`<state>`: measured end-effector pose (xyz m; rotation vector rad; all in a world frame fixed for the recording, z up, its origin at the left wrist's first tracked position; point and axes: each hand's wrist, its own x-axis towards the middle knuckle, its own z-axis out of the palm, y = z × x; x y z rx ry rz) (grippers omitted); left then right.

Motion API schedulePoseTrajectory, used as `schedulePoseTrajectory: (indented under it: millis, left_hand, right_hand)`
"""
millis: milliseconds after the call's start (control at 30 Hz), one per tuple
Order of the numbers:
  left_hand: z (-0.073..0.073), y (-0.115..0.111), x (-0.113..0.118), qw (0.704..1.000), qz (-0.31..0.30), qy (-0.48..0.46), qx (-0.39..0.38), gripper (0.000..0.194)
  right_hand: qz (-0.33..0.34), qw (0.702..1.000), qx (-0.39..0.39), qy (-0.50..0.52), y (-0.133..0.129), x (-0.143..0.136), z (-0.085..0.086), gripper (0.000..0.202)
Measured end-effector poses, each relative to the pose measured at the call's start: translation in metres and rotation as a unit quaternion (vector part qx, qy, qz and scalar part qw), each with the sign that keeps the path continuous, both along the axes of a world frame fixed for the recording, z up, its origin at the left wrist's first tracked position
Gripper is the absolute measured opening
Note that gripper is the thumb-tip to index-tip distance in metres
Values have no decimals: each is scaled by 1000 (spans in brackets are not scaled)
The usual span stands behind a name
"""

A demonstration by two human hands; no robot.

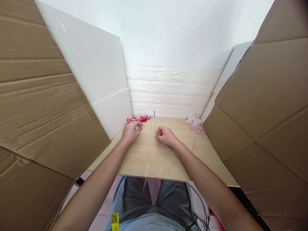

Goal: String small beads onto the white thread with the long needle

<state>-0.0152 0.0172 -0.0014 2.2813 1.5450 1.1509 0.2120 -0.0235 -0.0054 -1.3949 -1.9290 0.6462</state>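
Observation:
Pale strands (pixel 149 150) run from a small dark hook (pixel 154 113) at the table's back edge down over its front edge. Left of them, my left hand (pixel 132 131) pinches a thin pale thread (pixel 145 132). My right hand (pixel 165 135), close on the right of the strands, has its fingers closed on the same thin thread, which crosses the strands between both hands. Behind my left hand lies a bundle of red and white cord (pixel 141 119).
White spools (pixel 196 122) and pink cord (pixel 196 129) lie at the back right of the wooden table (pixel 168 166). Cardboard walls (pixel 269 128) stand on both sides. A white brick-patterned wall (pixel 178 88) rises behind. Black cables (pixel 204 205) hang below, at the right.

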Motion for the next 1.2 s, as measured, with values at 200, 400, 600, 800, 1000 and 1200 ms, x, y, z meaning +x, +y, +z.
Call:
schedulePoseTrajectory:
  millis: [200, 400, 600, 800, 1000, 1200]
  left_hand:
    - [0, 1, -1, 1000, 9, 4, -5, 8]
    - [0, 1, -1, 1000, 10, -2, -11, 6]
    - [1, 0, -1, 1000, 12, -2, -13, 6]
    - [0, 1, -1, 1000, 20, 17, -17, 7]
    - [3, -3, 0, 997, 40, 56, -34, 11]
    - [6, -5, 1, 995, 45, 76, -48, 12]
  right_hand:
    - [-25, 992, 4, 127, 3, 0, 3, 16]
    - [13, 971, -38, 236, 3, -5, 4, 14]
    - [-20, 977, -78, 197, 6, -4, -2, 15]
    - [-51, 994, -50, 88, 7, -2, -5, 16]
    - [-57, 998, -27, 18, 4, 1, -5, 17]
    - [-26, 998, -13, -58, 0, 2, -5, 11]
